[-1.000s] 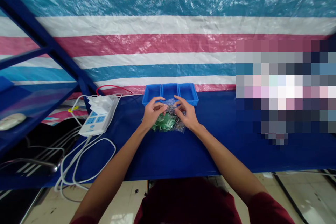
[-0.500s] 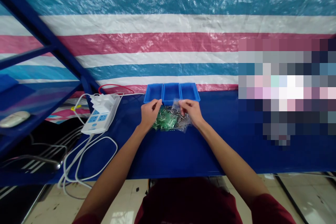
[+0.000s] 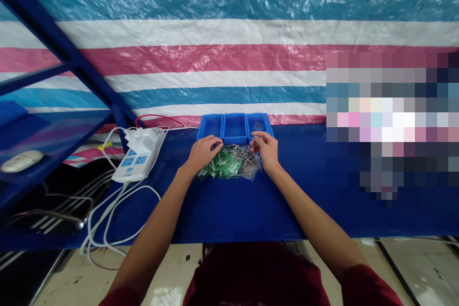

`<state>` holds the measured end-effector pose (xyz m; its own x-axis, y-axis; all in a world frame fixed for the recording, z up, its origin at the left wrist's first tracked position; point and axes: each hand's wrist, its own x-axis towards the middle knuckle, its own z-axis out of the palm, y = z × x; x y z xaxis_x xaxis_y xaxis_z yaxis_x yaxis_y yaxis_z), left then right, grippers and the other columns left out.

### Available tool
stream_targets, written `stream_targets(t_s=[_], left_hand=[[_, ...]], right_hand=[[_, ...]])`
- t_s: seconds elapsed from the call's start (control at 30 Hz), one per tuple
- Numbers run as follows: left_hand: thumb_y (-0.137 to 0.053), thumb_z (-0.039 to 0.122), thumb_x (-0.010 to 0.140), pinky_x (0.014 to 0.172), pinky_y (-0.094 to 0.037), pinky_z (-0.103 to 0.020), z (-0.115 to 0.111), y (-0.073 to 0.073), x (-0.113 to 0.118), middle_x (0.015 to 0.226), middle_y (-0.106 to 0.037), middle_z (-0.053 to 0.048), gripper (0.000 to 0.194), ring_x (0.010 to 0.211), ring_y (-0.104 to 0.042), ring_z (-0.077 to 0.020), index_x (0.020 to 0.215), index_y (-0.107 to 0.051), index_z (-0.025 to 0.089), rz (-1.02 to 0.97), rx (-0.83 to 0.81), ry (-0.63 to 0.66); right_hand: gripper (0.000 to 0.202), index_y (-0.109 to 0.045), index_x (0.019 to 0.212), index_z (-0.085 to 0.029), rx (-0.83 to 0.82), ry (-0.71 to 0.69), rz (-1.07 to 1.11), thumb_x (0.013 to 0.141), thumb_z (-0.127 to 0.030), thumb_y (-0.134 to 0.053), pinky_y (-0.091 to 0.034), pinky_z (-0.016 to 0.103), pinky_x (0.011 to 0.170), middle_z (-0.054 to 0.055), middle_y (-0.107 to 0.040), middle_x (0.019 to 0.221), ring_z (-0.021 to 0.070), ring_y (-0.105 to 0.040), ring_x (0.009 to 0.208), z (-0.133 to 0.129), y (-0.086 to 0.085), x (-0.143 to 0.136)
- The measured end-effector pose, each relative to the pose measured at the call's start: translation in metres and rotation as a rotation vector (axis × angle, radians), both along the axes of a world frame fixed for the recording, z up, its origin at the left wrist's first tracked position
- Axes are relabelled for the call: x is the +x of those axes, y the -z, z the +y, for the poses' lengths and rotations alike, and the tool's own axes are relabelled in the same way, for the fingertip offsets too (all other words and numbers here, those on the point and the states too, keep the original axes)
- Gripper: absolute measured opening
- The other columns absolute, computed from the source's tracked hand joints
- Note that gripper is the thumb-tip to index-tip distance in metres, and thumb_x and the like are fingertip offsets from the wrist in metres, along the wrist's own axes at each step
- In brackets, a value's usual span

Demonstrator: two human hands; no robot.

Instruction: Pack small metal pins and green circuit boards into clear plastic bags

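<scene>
Your left hand (image 3: 204, 153) and right hand (image 3: 267, 148) were apart at frame centre, flanking the pile (image 3: 229, 163) below the tray (image 3: 234, 128); whether either gripped anything, I couldn't tell.

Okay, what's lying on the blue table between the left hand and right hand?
In the head view, green pieces and small metallic pieces lie heaped between the left hand and the right hand, with clear plastic toward the right.

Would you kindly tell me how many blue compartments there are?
3, in a row: left compartment, middle compartment, right compartment; left hand and right hand partly cover the outer two.
</scene>
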<state>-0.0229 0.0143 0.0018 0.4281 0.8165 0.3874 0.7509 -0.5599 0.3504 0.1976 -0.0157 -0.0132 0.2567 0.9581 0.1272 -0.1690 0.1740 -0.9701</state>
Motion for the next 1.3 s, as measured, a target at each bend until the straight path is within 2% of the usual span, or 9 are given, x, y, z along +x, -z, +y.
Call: stream_targets(t_s=[0.1, 0.2, 0.4, 0.5, 0.67, 0.87, 1.03, 1.3], left_hand=[[-0.057, 0.034, 0.082, 0.058, -0.036, -0.025, 0.013, -0.005, -0.006, 0.074, -0.067, -0.002, 0.018, 0.062, -0.056, -0.0158, 0.086, -0.071, 0.023, 0.054, -0.110, 0.020], [-0.065, 0.036, 0.076, 0.052, -0.031, -0.024, 0.023, -0.012, -0.009, 0.066, -0.066, -0.002, 0.014, 0.056, -0.054, -0.0155, 0.078, -0.070, 0.023, 0.064, -0.178, -0.013], [-0.073, 0.049, 0.067, 0.048, -0.027, -0.025, 0.021, -0.020, -0.006, 0.060, -0.063, -0.004, 0.028, 0.050, -0.049, -0.0147, 0.063, -0.068, 0.022, 0.089, -0.217, -0.079], [-0.070, 0.050, 0.070, 0.049, -0.028, -0.024, 0.015, -0.021, -0.004, 0.061, -0.065, -0.003, 0.029, 0.052, -0.052, -0.0143, 0.065, -0.068, 0.021, 0.132, -0.244, -0.021], [-0.061, 0.035, 0.078, 0.056, -0.033, -0.022, 0.010, -0.021, -0.001, 0.070, -0.069, -0.002, 0.019, 0.063, -0.059, -0.0135, 0.075, -0.071, 0.019, 0.230, -0.255, 0.120], [-0.062, 0.036, 0.078, 0.055, -0.033, -0.022, 0.009, -0.015, 0.001, 0.070, -0.068, -0.002, 0.019, 0.062, -0.057, -0.0136, 0.077, -0.069, 0.018, 0.267, -0.265, 0.055], [-0.059, 0.028, 0.078, 0.056, -0.035, -0.022, 0.010, -0.008, -0.001, 0.065, -0.067, -0.001, 0.015, 0.062, -0.058, -0.0137, 0.075, -0.069, 0.018, 0.207, -0.274, 0.090], [-0.064, 0.032, 0.076, 0.057, -0.039, -0.022, 0.011, -0.005, -0.006, 0.062, -0.066, -0.001, 0.017, 0.059, -0.060, -0.0125, 0.073, -0.067, 0.016, 0.049, -0.334, 0.181]], right_hand=[[0.018, -0.064, 0.084, -0.018, 0.039, -0.009, -0.197, 0.076, -0.032, -0.056, -0.040, 0.023, 0.047, -0.004, -0.059, 0.057, 0.0093, -0.048, 0.043, -0.002, 0.001, -0.002], [0.018, -0.066, 0.083, -0.019, 0.085, -0.005, -0.393, 0.078, -0.031, -0.054, -0.041, 0.025, 0.053, -0.003, -0.060, 0.056, 0.0117, -0.049, 0.048, -0.005, 0.002, -0.004], [0.018, -0.068, 0.082, -0.020, 0.132, -0.025, -0.581, 0.079, -0.027, -0.052, -0.043, 0.028, 0.061, -0.002, -0.062, 0.058, 0.0150, -0.055, 0.053, -0.009, 0.000, -0.007], [0.019, -0.068, 0.083, -0.020, 0.137, -0.027, -0.614, 0.080, -0.026, -0.050, -0.042, 0.027, 0.062, -0.002, -0.062, 0.058, 0.0153, -0.056, 0.055, -0.009, 0.001, -0.008], [0.021, -0.069, 0.085, -0.019, 0.136, -0.051, -0.635, 0.081, -0.026, -0.049, -0.043, 0.026, 0.062, -0.001, -0.063, 0.060, 0.0147, -0.057, 0.055, -0.009, 0.002, -0.009], [0.021, -0.069, 0.085, -0.019, 0.132, -0.071, -0.657, 0.082, -0.026, -0.050, -0.043, 0.027, 0.062, -0.001, -0.064, 0.060, 0.0151, -0.057, 0.054, -0.010, 0.003, -0.009], [0.020, -0.069, 0.085, -0.020, 0.136, -0.071, -0.675, 0.082, -0.025, -0.051, -0.043, 0.027, 0.062, -0.001, -0.064, 0.060, 0.0146, -0.056, 0.054, -0.010, 0.004, -0.010], [0.019, -0.070, 0.084, -0.020, 0.167, -0.061, -0.713, 0.083, -0.024, -0.051, -0.041, 0.026, 0.060, -0.001, -0.065, 0.062, 0.0143, -0.055, 0.054, -0.008, 0.008, -0.009]])
